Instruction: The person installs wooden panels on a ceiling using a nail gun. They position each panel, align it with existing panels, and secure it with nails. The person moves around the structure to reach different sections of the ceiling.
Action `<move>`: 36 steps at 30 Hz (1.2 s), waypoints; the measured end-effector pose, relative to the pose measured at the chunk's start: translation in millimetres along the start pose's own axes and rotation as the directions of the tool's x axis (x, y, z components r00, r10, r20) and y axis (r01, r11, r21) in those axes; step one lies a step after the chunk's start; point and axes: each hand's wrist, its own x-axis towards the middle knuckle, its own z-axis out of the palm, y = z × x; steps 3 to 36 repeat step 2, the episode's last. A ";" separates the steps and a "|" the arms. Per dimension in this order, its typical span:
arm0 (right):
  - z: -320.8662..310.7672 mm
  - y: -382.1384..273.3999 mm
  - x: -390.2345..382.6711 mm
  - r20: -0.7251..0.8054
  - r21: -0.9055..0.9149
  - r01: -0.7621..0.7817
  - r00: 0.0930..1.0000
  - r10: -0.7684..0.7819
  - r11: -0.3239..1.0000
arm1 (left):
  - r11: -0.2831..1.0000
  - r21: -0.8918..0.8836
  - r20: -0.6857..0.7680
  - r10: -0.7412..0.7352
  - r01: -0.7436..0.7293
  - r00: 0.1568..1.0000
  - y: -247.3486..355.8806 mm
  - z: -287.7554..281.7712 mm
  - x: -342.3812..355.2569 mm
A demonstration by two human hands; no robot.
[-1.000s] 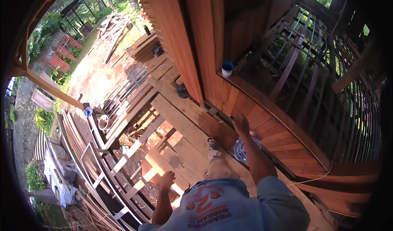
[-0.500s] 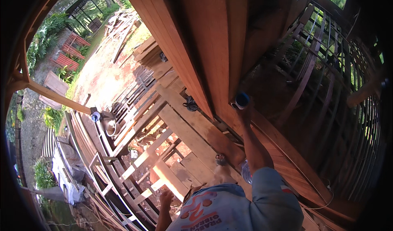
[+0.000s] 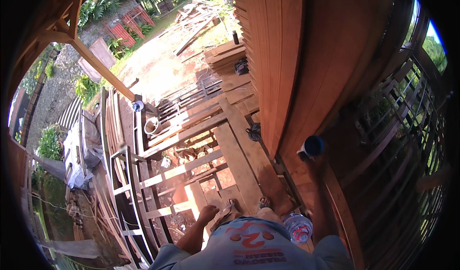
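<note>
My right hand (image 3: 317, 165) is closed round a small cup (image 3: 314, 146) with a blue inside and a pale outer side. It holds the cup out on the right, close to the reddish-brown plank wall (image 3: 278, 64). What the cup contains is too dark to make out. On the left, my left hand (image 3: 208, 214) hangs low by my body with its fingers curled, and nothing shows in it. Below it are the boards of the open wooden frame floor. A clear plastic water container (image 3: 299, 229) stands beside my right leg.
Planks (image 3: 238, 150) lie across joists (image 3: 187, 169) with gaps between them, and my feet stand on boards. A white bucket (image 3: 152, 125) sits farther left, near a slanting post (image 3: 103, 69). A black bag (image 3: 253, 131) lies by the wall's foot. Slatted railing (image 3: 402, 112) runs on the right.
The view has swung, so the wall and floor sit farther right in it. My right hand still holds the cup by the wall. My left hand has come farther into view.
</note>
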 end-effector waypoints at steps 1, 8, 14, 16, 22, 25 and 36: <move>4.6 -18.4 0.5 0.056 0.040 -0.003 0.998 0.001 0.999 | 1.000 0.006 0.005 0.005 -0.005 1.000 -0.4 -3.5 6.5; 12.0 -35.3 -0.3 0.174 0.209 -0.044 0.985 0.007 0.977 | 1.000 0.001 0.019 -0.022 0.022 1.000 -0.7 -3.8 13.3; 12.0 -35.3 -0.3 0.174 0.209 -0.044 0.985 0.007 0.977 | 1.000 0.001 0.019 -0.022 0.022 1.000 -0.7 -3.8 13.3; 12.0 -35.3 -0.3 0.174 0.209 -0.044 0.985 0.007 0.977 | 1.000 0.001 0.019 -0.022 0.022 1.000 -0.7 -3.8 13.3; 12.0 -35.3 -0.3 0.174 0.209 -0.044 0.985 0.007 0.977 | 1.000 0.001 0.019 -0.022 0.022 1.000 -0.7 -3.8 13.3; 12.0 -35.3 -0.3 0.174 0.209 -0.044 0.985 0.007 0.977 | 1.000 0.001 0.019 -0.022 0.022 1.000 -0.7 -3.8 13.3; 12.0 -35.3 -0.3 0.174 0.209 -0.044 0.985 0.007 0.977 | 1.000 0.001 0.019 -0.022 0.022 1.000 -0.7 -3.8 13.3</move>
